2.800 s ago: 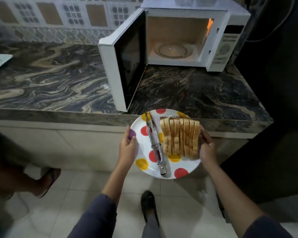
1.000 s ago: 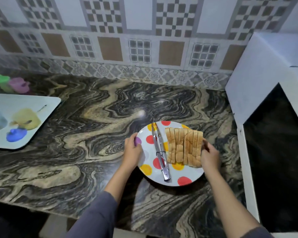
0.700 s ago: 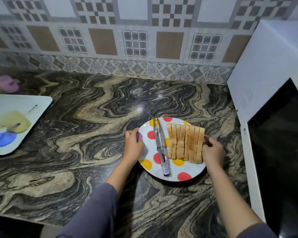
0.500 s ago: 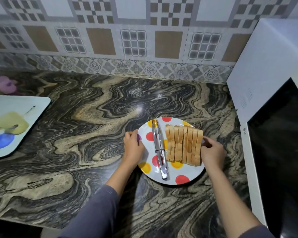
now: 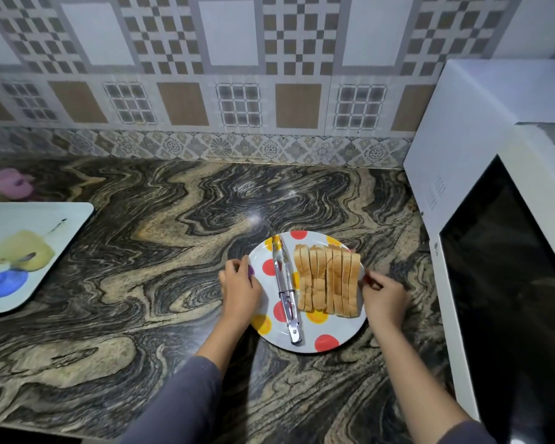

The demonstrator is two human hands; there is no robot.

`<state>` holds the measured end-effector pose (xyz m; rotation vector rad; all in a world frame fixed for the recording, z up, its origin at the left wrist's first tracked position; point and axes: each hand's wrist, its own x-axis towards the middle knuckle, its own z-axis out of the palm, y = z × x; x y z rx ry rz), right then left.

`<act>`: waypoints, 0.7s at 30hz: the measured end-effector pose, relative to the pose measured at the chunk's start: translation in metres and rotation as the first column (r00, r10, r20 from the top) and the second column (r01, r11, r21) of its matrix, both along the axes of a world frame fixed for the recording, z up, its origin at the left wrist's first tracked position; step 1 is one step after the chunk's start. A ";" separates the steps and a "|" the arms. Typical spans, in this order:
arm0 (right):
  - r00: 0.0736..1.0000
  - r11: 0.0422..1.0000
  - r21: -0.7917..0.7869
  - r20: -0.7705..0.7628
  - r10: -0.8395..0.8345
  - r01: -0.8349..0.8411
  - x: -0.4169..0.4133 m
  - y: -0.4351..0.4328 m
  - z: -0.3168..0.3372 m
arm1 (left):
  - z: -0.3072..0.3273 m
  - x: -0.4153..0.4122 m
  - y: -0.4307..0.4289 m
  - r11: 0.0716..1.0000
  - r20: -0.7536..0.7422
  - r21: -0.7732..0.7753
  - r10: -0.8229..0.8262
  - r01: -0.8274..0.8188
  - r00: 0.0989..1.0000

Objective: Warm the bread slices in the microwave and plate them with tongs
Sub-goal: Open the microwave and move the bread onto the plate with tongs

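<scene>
The marbled counter [image 5: 141,283] is being occupied by a spotted plate [image 5: 350,328] near the front, a microwave [image 5: 462,155] at the right, a tray [image 5: 61,225] at the left edge, and blurred coloured items [image 5: 10,184] behind the tray.

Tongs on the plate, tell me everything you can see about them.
The tongs are slim, shiny metal, their two arms held together, with a dark ring around them past midway. They lie flat on the polka-dot plate, tips toward the tiled wall, hinge end toward the person. They sit just left of the bread slices; whether they touch the bread is unclear. The left hand and right hand are at the plate's rim, neither touching the tongs.
</scene>
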<state>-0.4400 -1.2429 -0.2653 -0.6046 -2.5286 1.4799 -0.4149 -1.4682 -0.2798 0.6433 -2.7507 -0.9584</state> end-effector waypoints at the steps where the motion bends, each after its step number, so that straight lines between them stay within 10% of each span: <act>1: 1.000 1.000 -0.003 0.000 0.010 -0.010 0.004 0.000 0.001 | 0.001 0.000 0.000 1.000 0.020 -0.008 0.003 -0.003 1.000; 16: 0.985 0.985 -0.135 0.115 0.127 -0.111 0.111 -0.002 0.037 | 0.015 0.069 -0.008 0.949 -0.125 0.242 -0.177 0.203 0.976; 21: 0.990 0.997 -0.033 -0.120 0.069 -0.074 0.185 -0.010 0.066 | 0.066 0.099 0.020 0.909 -0.321 0.268 -0.229 0.320 0.919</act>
